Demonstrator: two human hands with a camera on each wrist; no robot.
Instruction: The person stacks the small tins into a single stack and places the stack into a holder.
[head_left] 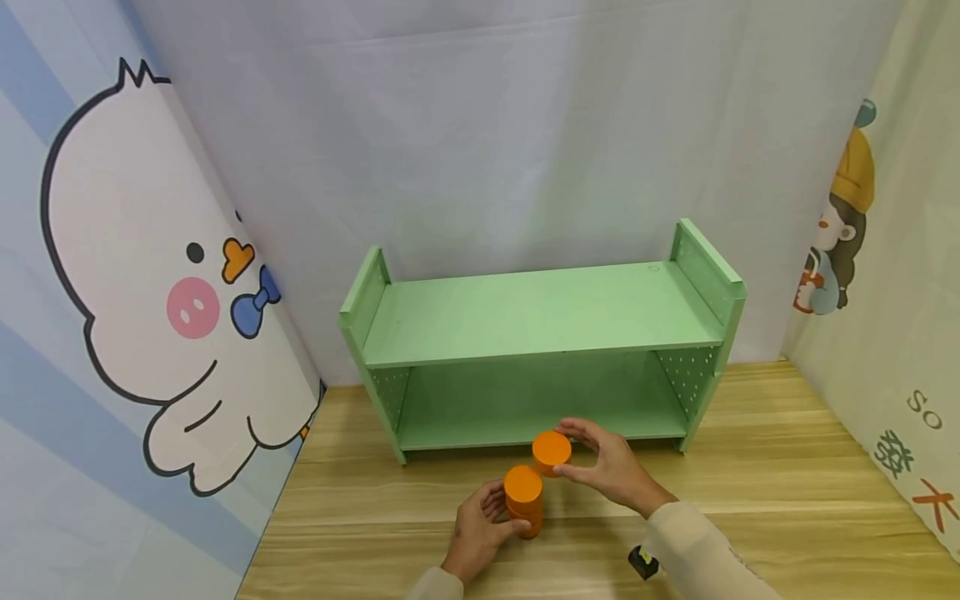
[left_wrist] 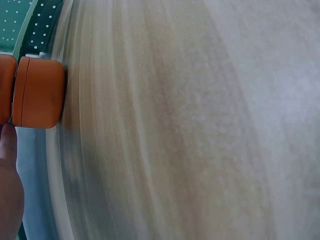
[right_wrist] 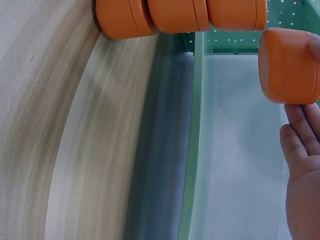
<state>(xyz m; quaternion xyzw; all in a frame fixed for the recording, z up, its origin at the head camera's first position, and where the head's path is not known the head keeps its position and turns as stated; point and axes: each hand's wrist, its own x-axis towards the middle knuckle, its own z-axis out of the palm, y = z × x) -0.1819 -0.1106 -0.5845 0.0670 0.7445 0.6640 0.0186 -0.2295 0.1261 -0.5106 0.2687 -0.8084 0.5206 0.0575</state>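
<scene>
My right hand [head_left: 613,468] holds a short round orange jar [head_left: 552,451] between thumb and fingers, up and to the right of the stack. In the right wrist view this held jar [right_wrist: 287,66] is apart from the others. Three similar jars, stacked one on another, form an orange stack [head_left: 523,492] standing on the table in front of the shelf. My left hand [head_left: 478,527] grips the stack from its left side, thumb in front and fingers behind. A lid seam shows on the lower jar [left_wrist: 41,92] in the left wrist view.
A light green two-tier shelf [head_left: 540,321] with raised side panels stands behind the hands, against a pale curtain [head_left: 525,142]. On the wooden table [head_left: 360,542], a small black object [head_left: 643,562] lies beside the right sleeve. Printed cloths hang at both sides.
</scene>
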